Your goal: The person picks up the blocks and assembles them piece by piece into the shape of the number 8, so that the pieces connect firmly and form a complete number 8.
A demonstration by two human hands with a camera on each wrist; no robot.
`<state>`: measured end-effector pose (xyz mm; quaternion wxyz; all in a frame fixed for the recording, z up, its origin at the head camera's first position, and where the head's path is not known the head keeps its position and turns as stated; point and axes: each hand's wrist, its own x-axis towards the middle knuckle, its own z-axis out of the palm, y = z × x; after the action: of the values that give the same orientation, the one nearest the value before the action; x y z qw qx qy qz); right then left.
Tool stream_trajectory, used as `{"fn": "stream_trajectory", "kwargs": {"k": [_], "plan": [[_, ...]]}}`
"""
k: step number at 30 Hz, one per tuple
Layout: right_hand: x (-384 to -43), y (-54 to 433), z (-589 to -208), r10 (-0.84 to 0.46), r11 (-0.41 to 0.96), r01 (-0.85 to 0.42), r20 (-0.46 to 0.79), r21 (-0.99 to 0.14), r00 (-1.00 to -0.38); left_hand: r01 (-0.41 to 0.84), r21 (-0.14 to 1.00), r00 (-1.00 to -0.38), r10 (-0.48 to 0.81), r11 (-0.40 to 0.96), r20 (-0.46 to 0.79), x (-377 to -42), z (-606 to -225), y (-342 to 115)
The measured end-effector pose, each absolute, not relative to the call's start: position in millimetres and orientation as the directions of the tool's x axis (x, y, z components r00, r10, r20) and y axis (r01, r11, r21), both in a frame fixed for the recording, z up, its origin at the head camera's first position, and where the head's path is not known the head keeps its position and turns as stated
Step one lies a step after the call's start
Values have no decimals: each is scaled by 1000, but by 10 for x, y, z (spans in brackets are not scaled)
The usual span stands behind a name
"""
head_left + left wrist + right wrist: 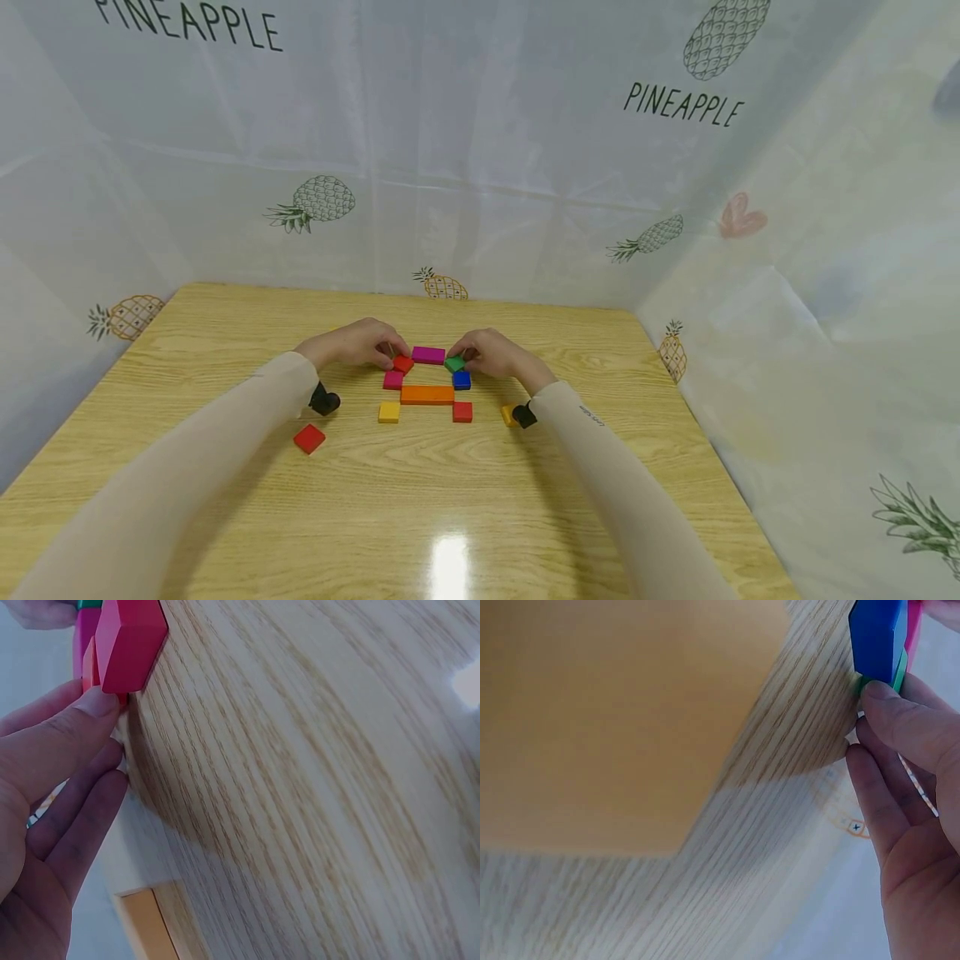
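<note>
On the wooden table, small blocks lie in a ring. My left hand (365, 343) pinches a red block (403, 364) at its far left corner, its thumb and fingertips on the sides. Across from it, my right hand (491, 354) pinches a green block (454, 363) at the far right corner. Between those two lies a purple bar (429, 356). A pink block (393, 380) sits in front of the red one, and a blue block (461, 381) in front of the green one. An orange bar (427, 395) spans the near side.
A yellow block (388, 412) and another red block (462, 412) lie by the near corners. One loose red block (309, 438) is near the left forearm. Another yellow block (509, 416) lies by the right wrist, partly hidden by its camera. Pineapple-print sheeting (480, 167) surrounds the table.
</note>
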<state>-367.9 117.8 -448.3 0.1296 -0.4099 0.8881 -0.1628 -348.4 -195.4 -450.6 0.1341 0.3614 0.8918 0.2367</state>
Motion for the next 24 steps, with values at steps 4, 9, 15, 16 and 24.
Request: {"fn": "stream_trajectory", "kwargs": {"k": [4,9,15,16,24], "plan": [[-3674,1176,-4481,-769,614,-688,-97,-387,-632,581,518,-704,707,628,-66,-3475,-4509,-1947],[-3665,1174,-4471,-766,616,-683,-98,-393,-635,579,516,-710,701,631,-60,-3467,-4510,-1942],[-3668,1176,-4474,-767,615,-681,-100,-399,-634,573,519,-715,696,634,-60,-3465,-4503,-1953],[-3667,1177,-4474,-767,615,-680,-101,-399,-634,573,520,-715,696,634,-61,-3466,-4502,-1954],[-3665,1186,-4479,-760,620,-668,-104,-411,-641,564,524,-720,691,638,-66,-3491,-4513,-1952]]}}
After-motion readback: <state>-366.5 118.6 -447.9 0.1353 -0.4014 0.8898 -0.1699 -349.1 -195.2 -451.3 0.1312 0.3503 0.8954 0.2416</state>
